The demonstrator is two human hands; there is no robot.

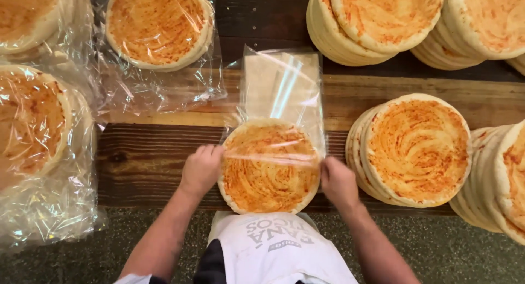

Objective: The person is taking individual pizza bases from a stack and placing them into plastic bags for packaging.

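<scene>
Your white apron (279, 251) sits closest to the lens, just below the table edge, with both forearms reaching forward from either side of it. Your left hand (201, 169) is closed in a narrow pinch on the left edge of a clear plastic bag (281, 87), knuckles up, right at the rim of a round sauced flatbread (269, 166). Your right hand (338, 181) grips the bag's opposite edge the same way, fingers curled tight against the bread's right rim. That flatbread lies flat on the dark wooden table (147, 158), centred between your hands, its far half already under the bag's mouth and its near half bare. Beyond it, the rest of the bag stretches flat and away from you. To your right, just beside your right hand, leans a stack of sauced flatbreads (415, 150), with more stacks (377, 21) behind it and at the far right edge. To your left lie bagged flatbreads (33, 120), and another bagged one (158, 27) rests at the far side.
</scene>
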